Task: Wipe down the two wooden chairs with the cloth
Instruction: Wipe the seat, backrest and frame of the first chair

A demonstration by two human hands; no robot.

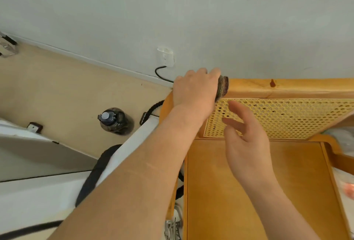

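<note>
My left fingers [201, 72] grip the cloth [223, 88] on the chair rail [297, 88] beneath them, right fingers [236, 124] loose; most wiping apparently remains.

I see one wooden chair [214, 201]: honey-orange, upright, flat seat, cane-mesh back. Its thick top rail [287, 88] is my landmark. The cloth [223, 88], dark multicoloured knit, is bunched on that rail's left end.

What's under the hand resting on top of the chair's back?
A dark striped cloth peeks out beneath the left hand, pressed against the chair's wooden top rail. The hand covers most of the cloth and the rail's corner.
</note>
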